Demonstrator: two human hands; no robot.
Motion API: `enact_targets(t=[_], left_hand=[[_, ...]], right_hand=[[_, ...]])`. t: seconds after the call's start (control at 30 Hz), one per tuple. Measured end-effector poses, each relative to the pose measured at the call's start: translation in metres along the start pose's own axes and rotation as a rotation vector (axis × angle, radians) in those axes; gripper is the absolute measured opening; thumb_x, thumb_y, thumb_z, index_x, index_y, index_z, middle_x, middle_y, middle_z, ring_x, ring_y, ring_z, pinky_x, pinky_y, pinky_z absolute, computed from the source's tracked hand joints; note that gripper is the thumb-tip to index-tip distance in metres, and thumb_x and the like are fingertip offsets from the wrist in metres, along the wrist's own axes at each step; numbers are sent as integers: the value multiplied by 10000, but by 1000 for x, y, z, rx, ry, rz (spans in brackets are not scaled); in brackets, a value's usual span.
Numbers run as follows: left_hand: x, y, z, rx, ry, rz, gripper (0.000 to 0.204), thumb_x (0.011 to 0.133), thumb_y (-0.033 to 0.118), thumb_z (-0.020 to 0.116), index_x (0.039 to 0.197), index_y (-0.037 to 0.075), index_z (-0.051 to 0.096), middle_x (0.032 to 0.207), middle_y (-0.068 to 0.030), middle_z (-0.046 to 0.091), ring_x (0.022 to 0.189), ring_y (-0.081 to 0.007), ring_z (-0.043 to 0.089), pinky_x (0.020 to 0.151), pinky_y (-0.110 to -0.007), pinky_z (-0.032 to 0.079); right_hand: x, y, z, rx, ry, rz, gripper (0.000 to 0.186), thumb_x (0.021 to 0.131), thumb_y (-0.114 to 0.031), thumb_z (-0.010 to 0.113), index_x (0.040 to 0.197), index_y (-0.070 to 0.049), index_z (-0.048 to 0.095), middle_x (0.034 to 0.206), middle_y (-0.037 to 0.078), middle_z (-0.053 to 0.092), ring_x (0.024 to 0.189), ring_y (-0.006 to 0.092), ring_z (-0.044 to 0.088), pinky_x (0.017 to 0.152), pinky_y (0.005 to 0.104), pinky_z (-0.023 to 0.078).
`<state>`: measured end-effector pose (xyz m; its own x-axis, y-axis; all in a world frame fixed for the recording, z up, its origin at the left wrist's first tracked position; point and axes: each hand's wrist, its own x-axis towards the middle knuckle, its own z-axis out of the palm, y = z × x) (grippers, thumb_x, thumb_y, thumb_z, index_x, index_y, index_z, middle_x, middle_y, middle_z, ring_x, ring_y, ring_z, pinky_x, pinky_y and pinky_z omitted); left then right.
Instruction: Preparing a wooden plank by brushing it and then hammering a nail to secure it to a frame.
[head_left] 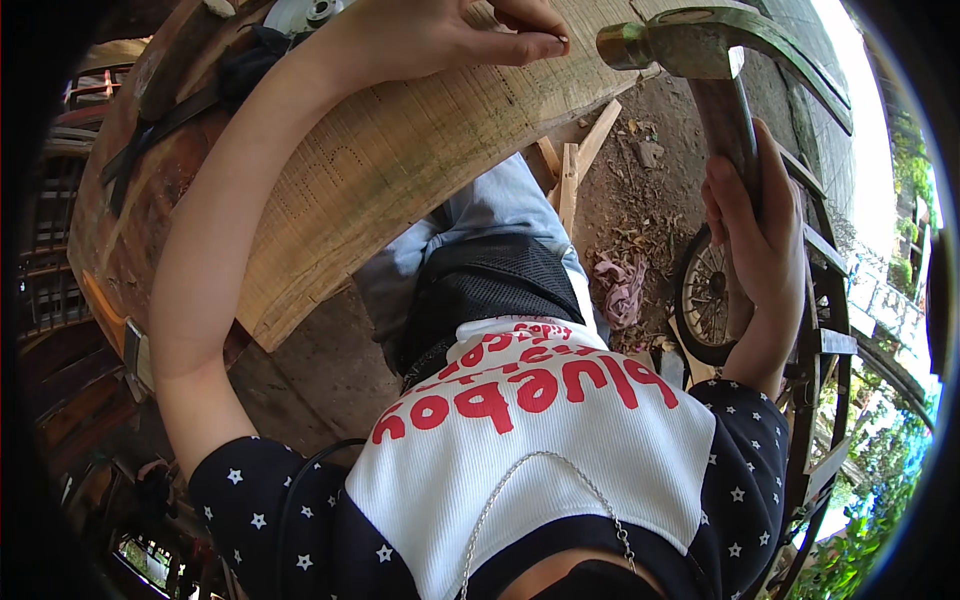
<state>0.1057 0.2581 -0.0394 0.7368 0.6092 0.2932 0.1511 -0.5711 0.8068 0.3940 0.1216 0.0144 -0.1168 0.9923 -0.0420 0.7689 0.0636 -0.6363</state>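
My right hand (768, 235) is wrapped round the handle of a claw hammer (705, 45). The hammer's head is raised, its round striking face turned left toward my other hand and its curved claw pointing away to the right. At the top of the view my left hand (480, 38) hovers over a thick wooden plank (400, 150), thumb and fingers pinched. A tiny pale tip shows at the pinch, too small to name. A short gap separates the hammer face from those fingertips. Rows of small dark dots mark the plank's surface.
A metal disc-shaped tool part (310, 12) and a dark strap (190, 110) lie on the far left of the work surface. Below on the ground are wood offcuts (570, 185), a pink rag (622, 288) and a spoked wheel (703, 290). A slatted frame (830, 340) stands at right.
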Motion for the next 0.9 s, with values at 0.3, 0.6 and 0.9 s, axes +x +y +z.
enact_targets(t=[0.3, 0.6, 0.9], left_hand=[[2, -10, 2, 33, -29, 103, 175, 820, -60, 713, 971, 0, 776, 935, -115, 738, 873, -229, 696, 739, -332, 551], [2, -13, 1, 66, -30, 154, 167, 809, -33, 743, 966, 12, 778, 936, -111, 738, 876, -237, 697, 744, -341, 552], [1, -1, -1, 178, -6, 215, 168, 788, -19, 769, 951, 15, 780, 917, -100, 733, 833, -243, 691, 716, -347, 550]], right_hand=[[-1, 0, 0, -2, -27, -1, 344, 992, -309, 639, 1148, -7, 587, 677, 94, 552, 575, 181, 488, 565, 346, 399], [2, 1, 2, 8, -2, -39, 356, 981, -306, 655, 1170, -10, 595, 669, 97, 549, 570, 179, 492, 558, 351, 398], [5, -8, 5, -17, -14, -105, 322, 988, -272, 649, 1169, -11, 596, 641, 86, 537, 531, 170, 480, 533, 343, 385]])
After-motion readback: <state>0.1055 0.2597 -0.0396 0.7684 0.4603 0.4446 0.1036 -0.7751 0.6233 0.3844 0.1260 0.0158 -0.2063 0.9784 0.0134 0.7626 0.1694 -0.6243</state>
